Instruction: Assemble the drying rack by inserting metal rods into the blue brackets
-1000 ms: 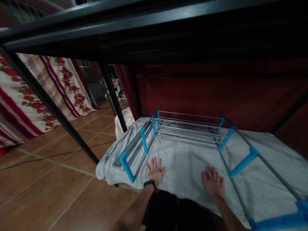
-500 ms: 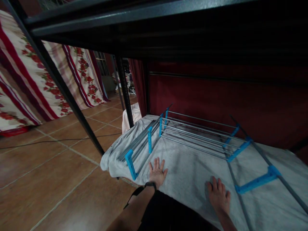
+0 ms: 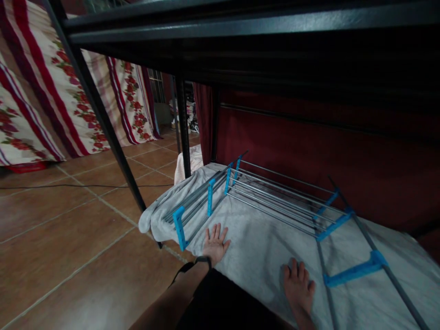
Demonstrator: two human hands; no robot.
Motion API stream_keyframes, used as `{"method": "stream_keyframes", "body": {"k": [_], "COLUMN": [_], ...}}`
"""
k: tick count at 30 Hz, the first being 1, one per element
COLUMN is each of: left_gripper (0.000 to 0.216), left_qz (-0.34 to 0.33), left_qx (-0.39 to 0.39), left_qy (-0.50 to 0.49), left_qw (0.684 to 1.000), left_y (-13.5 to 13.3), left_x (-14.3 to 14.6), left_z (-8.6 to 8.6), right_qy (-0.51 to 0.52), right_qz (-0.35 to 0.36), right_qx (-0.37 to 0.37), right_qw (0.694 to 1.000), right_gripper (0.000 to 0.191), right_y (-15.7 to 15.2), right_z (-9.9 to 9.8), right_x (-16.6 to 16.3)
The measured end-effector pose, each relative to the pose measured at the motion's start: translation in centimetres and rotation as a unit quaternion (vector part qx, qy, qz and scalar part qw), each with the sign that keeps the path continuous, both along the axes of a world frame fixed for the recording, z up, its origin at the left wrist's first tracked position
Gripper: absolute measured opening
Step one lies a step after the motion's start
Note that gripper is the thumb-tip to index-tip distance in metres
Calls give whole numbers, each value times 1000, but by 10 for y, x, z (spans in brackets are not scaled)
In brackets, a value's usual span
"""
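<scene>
A grey blanket (image 3: 261, 243) covers the lower bunk of a black metal bed frame (image 3: 113, 137). My left hand (image 3: 215, 244) lies flat on the blanket near its front edge, fingers spread, a black band on the wrist. My right hand (image 3: 298, 288) also rests flat on the blanket, fingers apart, further right and nearer to me. A folded drying rack (image 3: 275, 197) of grey rods with blue plastic joints lies on the blanket just beyond both hands. One blue joint (image 3: 179, 226) stands close to the left of my left hand.
The upper bunk's dark rail (image 3: 240, 23) hangs low overhead. A dark red curtain (image 3: 309, 151) closes the far side. Terracotta floor tiles (image 3: 68, 256) spread to the left, crossed by a black cable (image 3: 68, 186). Floral striped bedding (image 3: 41, 110) hangs at the far left.
Both hands have slid back toward the blanket's near edge while staying flat. The view has turned left, showing more floor and floral bedding.
</scene>
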State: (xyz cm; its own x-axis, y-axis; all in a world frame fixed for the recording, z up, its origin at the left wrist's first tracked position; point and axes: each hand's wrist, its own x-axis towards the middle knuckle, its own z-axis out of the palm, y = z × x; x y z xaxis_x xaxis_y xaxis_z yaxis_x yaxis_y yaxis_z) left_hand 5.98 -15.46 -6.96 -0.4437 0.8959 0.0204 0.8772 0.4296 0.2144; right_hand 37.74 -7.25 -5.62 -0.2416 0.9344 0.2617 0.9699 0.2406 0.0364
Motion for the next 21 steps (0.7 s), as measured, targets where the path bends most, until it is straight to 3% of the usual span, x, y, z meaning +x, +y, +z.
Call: {"method": "stream_keyframes", "body": {"k": [5, 8, 10, 13, 17, 19, 21], "left_gripper": [64, 59, 53, 45, 40, 38, 38], "left_qz": [3, -31, -82, -130, 57, 153, 185], "left_qx": [24, 69, 109, 151, 207, 226, 225], "left_qy": [-5, -15, -31, -58, -67, -55, -59], "left_qw": [1000, 997, 990, 978, 974, 960, 955], "left_y": [0, -15, -40, -98, -173, -188, -183], "left_x": [0, 2, 3, -4, -50, -84, -115], "left_z": [7, 12, 14, 10, 10, 21, 36], "right_qy": [1, -9, -14, -11, -1, 6, 13], "right_qz": [-9, 11, 27, 52, 72, 67, 57], "right_qx": [15, 12, 9, 11, 10, 8, 14], "right_qw": [1000, 1000, 999, 999, 997, 998, 998], "right_gripper": [54, 53, 53, 52, 50, 50, 51], "right_y": [0, 0, 0, 2, 2, 2, 1], "right_z": [-1, -3, -3, -4, -4, -3, -3], "right_x": [1, 4, 8, 12, 14, 13, 12]}}
